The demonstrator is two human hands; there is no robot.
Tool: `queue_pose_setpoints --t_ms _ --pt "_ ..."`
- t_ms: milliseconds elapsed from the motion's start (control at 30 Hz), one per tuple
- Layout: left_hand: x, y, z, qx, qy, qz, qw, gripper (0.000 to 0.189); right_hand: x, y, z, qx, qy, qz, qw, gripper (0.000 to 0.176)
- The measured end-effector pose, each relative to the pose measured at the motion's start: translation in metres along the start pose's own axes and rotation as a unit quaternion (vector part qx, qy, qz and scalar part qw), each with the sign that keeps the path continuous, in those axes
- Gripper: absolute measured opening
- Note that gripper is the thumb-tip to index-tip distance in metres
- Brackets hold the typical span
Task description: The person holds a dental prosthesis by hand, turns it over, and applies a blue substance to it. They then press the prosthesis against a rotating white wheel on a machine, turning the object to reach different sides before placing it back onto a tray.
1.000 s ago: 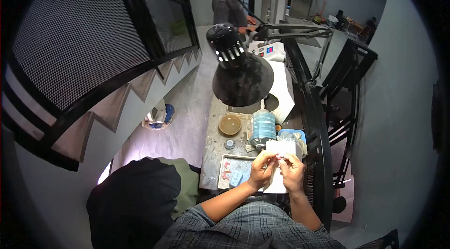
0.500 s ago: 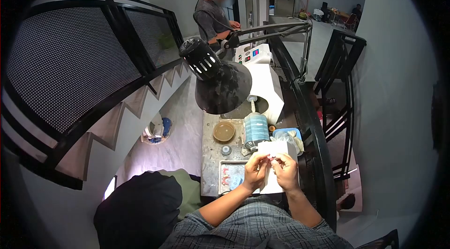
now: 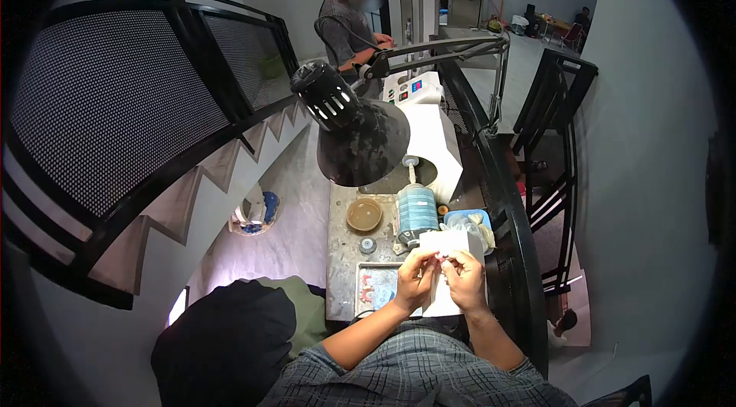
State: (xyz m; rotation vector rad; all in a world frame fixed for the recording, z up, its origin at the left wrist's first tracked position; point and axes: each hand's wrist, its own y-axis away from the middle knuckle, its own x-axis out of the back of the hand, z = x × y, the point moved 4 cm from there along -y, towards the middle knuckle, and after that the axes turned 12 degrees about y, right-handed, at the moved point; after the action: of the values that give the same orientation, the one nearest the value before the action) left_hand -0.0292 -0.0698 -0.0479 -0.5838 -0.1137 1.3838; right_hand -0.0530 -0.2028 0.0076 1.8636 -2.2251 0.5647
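Observation:
My left hand [image 3: 415,280] and my right hand [image 3: 466,283] meet at their fingertips over a white surface [image 3: 439,304] at the near end of the bench. Both are closed in a pinch on a small pinkish-white piece [image 3: 441,257], mostly covered by the fingers; its kind is too small to make out. Left of my left hand is a shallow tray [image 3: 376,264] with small red-and-white pieces [image 3: 366,282] and something blue in it. Just beyond my hands stands a blue-green bench motor [image 3: 418,211] with a pale spindle pointing away.
A black desk lamp [image 3: 364,142] hangs over the bench. On the bench are a brown bowl [image 3: 364,214], a small dark round part [image 3: 368,244], a blue container [image 3: 481,214] and a white hood [image 3: 441,131]. A co-worker [image 3: 349,31] stands beyond. A black railing [image 3: 502,231] runs along the right.
The view has shifted very slightly. Both hands keep the same pinch on the small piece, with hardly any movement of the fingers.

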Motion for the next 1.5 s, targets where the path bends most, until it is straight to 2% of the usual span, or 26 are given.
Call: queue_pose_setpoints --t_ms 500,967,1133,1233,1367,1500 --pt "0.000 -0.007 0.014 -0.005 -0.077 -0.011 0.997 0.020 -0.001 -0.003 0.002 0.009 0.006 0.001 1.000 0.013" --pt "0.000 -0.005 0.013 0.006 -0.075 -0.008 0.997 0.021 -0.002 -0.004 0.003 0.008 0.012 0.004 1.000 0.010" --pt "-0.002 -0.005 0.011 0.004 -0.028 0.005 1.000 0.021 0.004 -0.001 -0.015 0.021 0.043 0.015 0.999 0.010" --pt "0.001 -0.004 0.007 0.002 -0.064 -0.003 0.998 0.021 0.003 -0.001 -0.010 0.035 0.033 0.020 0.999 0.009" --pt "0.003 -0.001 0.000 0.011 -0.041 0.005 0.999 0.019 -0.001 -0.002 0.004 0.050 0.025 0.033 0.998 0.008" --pt "0.006 0.002 -0.006 0.026 -0.038 -0.012 0.999 0.025 0.008 -0.001 -0.020 0.054 0.059 0.028 0.996 0.009"
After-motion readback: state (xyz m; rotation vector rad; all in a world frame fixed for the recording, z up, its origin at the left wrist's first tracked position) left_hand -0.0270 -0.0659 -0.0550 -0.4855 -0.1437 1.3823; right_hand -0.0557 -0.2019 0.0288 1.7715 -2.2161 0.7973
